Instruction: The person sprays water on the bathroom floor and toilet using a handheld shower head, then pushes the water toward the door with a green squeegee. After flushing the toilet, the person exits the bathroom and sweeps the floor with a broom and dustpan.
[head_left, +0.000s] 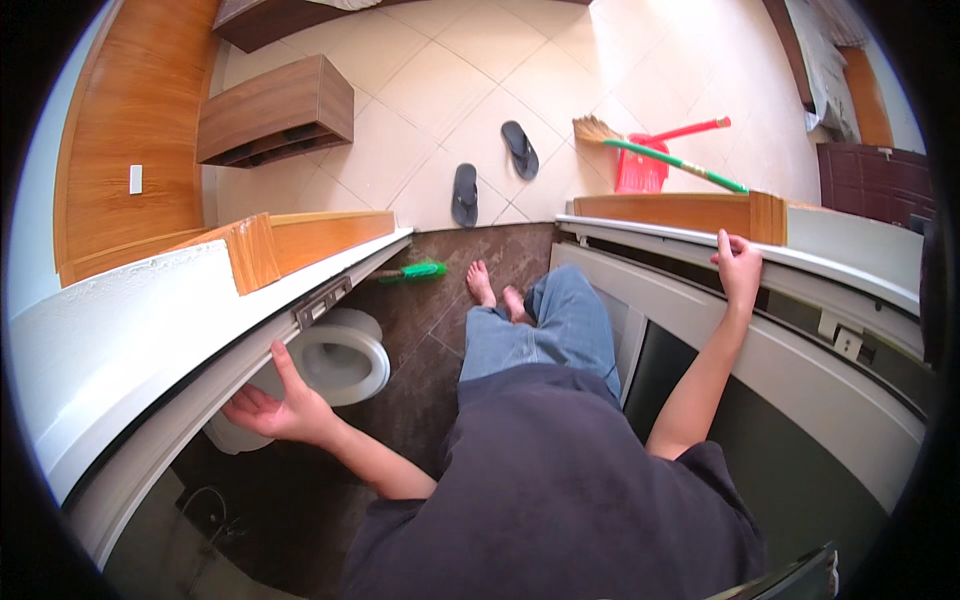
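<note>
At the left of the doorway, my left hand (281, 409) is raised palm up with its fingers apart. Its thumb meets the edge of a long white door rail (202, 397), while the other fingers reach below it. A metal bracket (322, 302) sits farther along that rail. Across the opening, my right hand (739, 266) has its fingers curled at the edge of a white frame strip (652, 234), thumb extended upward. Below the right hand, a white-framed door panel (780, 349) with dark panes stands beside my leg. A roller fitting (847, 343) shows in the gap.
A white toilet (341, 367) stands below my left hand. A green-bristled brush (420, 271) lies near my bare feet (480, 283). Beyond the threshold are black flip-flops (465, 195), a green-handled broom (675, 163), a red dustpan (641, 169) and a wooden cabinet (262, 112).
</note>
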